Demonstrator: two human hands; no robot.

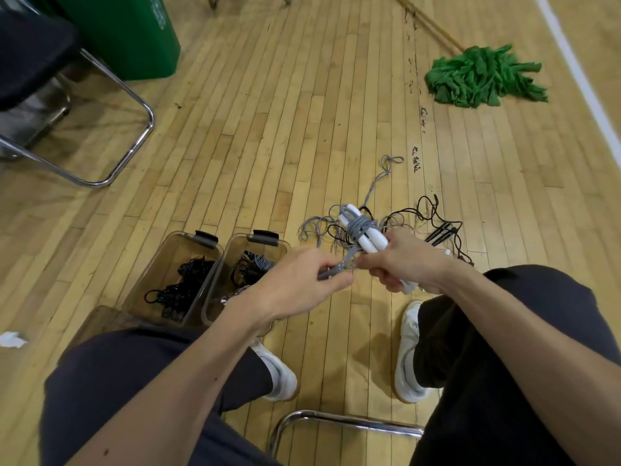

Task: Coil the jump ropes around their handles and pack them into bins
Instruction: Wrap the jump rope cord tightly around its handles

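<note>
My right hand [405,260] grips two white jump-rope handles [368,240] held side by side, with grey rope [361,227] coiled several times around their upper part. My left hand [304,280] pinches the loose end of that grey rope just left of the handles. On the floor behind lie a tangle of grey rope [379,176] and black ropes [420,213] with black handles [443,232]. Two clear bins stand at my left foot: the left bin [158,264] holds black coiled ropes, the right bin [232,260] holds black and grey ones.
A green bin [134,35] and a chrome-framed chair [100,136] stand at the back left. A green mop head [484,75] lies at the back right. My white shoes [408,358] and a chair rail [336,422] are below my hands. Crumpled white paper [11,339] lies far left.
</note>
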